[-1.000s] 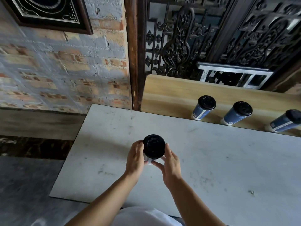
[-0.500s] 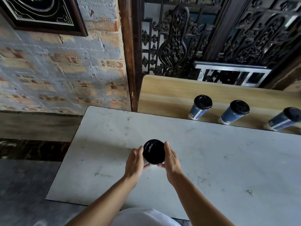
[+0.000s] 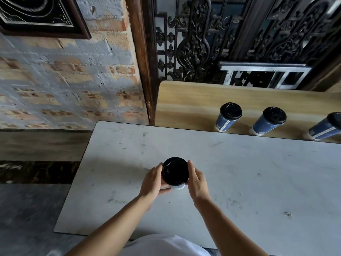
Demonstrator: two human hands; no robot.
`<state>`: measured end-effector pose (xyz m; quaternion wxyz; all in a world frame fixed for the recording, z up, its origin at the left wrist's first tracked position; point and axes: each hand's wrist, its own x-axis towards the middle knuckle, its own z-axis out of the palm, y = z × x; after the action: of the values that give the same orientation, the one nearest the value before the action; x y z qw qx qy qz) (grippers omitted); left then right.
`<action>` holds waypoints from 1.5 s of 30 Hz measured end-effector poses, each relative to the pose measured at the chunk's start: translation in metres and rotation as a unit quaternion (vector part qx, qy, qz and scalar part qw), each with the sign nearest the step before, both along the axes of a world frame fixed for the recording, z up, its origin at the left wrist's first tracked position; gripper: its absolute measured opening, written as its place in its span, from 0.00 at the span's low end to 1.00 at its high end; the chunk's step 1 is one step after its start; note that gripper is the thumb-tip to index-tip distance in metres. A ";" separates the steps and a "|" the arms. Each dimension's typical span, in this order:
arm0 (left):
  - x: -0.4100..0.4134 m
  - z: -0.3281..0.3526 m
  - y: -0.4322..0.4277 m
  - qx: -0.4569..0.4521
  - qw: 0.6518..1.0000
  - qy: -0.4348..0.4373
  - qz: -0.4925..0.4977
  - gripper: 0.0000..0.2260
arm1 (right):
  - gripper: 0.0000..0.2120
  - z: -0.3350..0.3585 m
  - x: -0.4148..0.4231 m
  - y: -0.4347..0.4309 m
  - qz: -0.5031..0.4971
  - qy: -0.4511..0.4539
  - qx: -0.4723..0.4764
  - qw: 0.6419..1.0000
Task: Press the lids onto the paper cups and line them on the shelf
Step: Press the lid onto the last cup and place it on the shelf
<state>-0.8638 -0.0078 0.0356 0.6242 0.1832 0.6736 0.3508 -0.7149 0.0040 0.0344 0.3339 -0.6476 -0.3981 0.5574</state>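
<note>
A paper cup with a black lid (image 3: 175,170) on top stands on the white table (image 3: 239,178), seen almost straight from above so only a sliver of its wall shows. My left hand (image 3: 153,180) wraps the cup's left side and my right hand (image 3: 196,180) its right side, fingers at the lid's rim. Three blue cups with black lids stand in a row on the wooden shelf (image 3: 188,106): one (image 3: 227,117) at the left, one (image 3: 268,121) in the middle, and one (image 3: 325,128) cut off by the right edge.
The shelf runs behind the table's far edge, with bare wood left of the cups. Behind it is a dark carved screen (image 3: 193,45) and a white frame (image 3: 263,72). A brick wall (image 3: 64,80) and a wooden post (image 3: 142,61) stand to the left.
The view has tilted and shifted slightly. My fingers have closed in around the lid's rim, and both hands stay on the cup at the same spot on the table.
</note>
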 end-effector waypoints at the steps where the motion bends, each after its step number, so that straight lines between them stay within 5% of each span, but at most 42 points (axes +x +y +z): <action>1: 0.000 -0.001 0.001 0.004 1.000 0.009 -0.011 0.15 | 0.27 0.000 0.001 0.002 0.008 -0.018 0.005 1.000; 6: 0.007 0.001 0.010 0.065 0.993 0.067 -0.067 0.15 | 0.28 -0.004 0.014 0.010 0.033 -0.053 0.015 0.998; 12: 0.021 0.005 0.015 0.088 0.993 0.057 -0.055 0.16 | 0.20 -0.011 0.022 0.003 0.032 0.045 -0.006 0.998; 18: 0.019 0.004 0.007 0.097 0.993 0.048 -0.055 0.18 | 0.17 -0.005 0.014 -0.007 0.013 0.040 0.009 0.999; 29: 0.041 -0.001 -0.015 0.114 0.988 -0.031 0.101 0.12 | 0.16 -0.007 0.019 -0.018 -0.079 0.197 -0.051 0.976; 35: 0.028 0.001 -0.007 0.069 0.997 0.043 0.018 0.12 | 0.20 -0.003 0.021 -0.013 -0.053 0.191 -0.090 0.976; 45: 0.015 0.003 0.001 0.161 0.978 0.081 -0.107 0.15 | 0.19 0.006 0.025 -0.005 0.001 0.133 -0.063 0.989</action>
<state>-0.8489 -0.0067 0.0387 0.5640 0.3799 0.6332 0.3696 -0.6894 -0.0006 0.0408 0.3419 -0.5872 -0.3152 0.6625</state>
